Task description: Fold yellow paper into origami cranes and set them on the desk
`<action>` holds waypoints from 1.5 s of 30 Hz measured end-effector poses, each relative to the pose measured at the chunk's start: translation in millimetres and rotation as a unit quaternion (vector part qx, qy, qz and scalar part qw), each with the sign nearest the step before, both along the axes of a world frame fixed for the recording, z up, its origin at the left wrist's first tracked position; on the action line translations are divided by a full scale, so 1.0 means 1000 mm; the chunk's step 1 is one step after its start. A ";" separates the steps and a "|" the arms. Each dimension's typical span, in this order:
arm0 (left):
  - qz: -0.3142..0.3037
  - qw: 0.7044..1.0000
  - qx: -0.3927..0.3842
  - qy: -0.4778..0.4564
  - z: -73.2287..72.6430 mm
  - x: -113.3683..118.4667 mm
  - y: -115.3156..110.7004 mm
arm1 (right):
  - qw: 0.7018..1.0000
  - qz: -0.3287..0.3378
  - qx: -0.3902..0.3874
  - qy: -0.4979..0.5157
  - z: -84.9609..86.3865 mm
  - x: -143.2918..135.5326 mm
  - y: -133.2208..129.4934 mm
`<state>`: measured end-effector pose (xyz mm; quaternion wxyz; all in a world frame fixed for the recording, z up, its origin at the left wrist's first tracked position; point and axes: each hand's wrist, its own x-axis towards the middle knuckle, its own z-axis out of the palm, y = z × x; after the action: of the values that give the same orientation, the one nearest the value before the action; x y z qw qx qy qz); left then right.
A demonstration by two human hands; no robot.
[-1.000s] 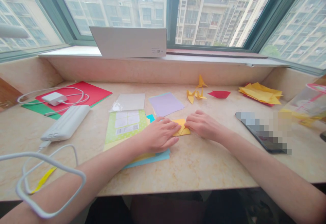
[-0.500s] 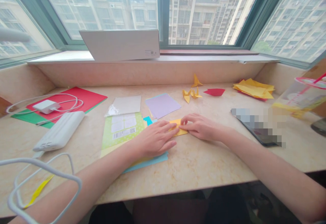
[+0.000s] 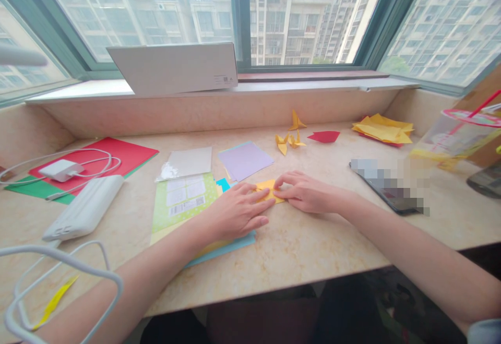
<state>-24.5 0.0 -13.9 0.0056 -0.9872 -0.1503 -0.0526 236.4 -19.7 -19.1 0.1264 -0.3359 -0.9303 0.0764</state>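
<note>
A small folded piece of yellow-orange paper (image 3: 266, 184) lies on the table between my hands. My left hand (image 3: 237, 211) rests flat across its left part, fingers stretched and somewhat spread, pressing it down. With bent fingers, my right hand (image 3: 305, 191) grips the right part of the paper; its thumb and fingertips come close together there. The hands cover much of the paper, so its exact folds are hidden. Under my left hand and forearm lie a green printed packet (image 3: 188, 198) and a light-blue sheet (image 3: 225, 249).
Purple sheets (image 3: 246, 160), folded yellow paper figures (image 3: 289, 143) and a red paper piece (image 3: 324, 136) lie behind my hands. To the right are a phone (image 3: 381, 187), yellow sheets (image 3: 383, 129) and a plastic cup (image 3: 450, 132). A power bank (image 3: 84, 208) with cables lies left.
The view has shifted slightly, so the scene sits a little further left. The fingers of both hands have shifted only slightly on the yellow paper.
</note>
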 end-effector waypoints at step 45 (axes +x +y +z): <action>0.105 0.993 0.044 0.023 -0.006 -0.001 -0.005 | 0.994 -0.010 0.044 -0.104 0.021 -0.023 -0.007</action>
<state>-25.6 -4.5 -19.6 0.0576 -0.9657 -0.2505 -0.0358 213.9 -26.9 1.9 0.0439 -0.3451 -0.9375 -0.0010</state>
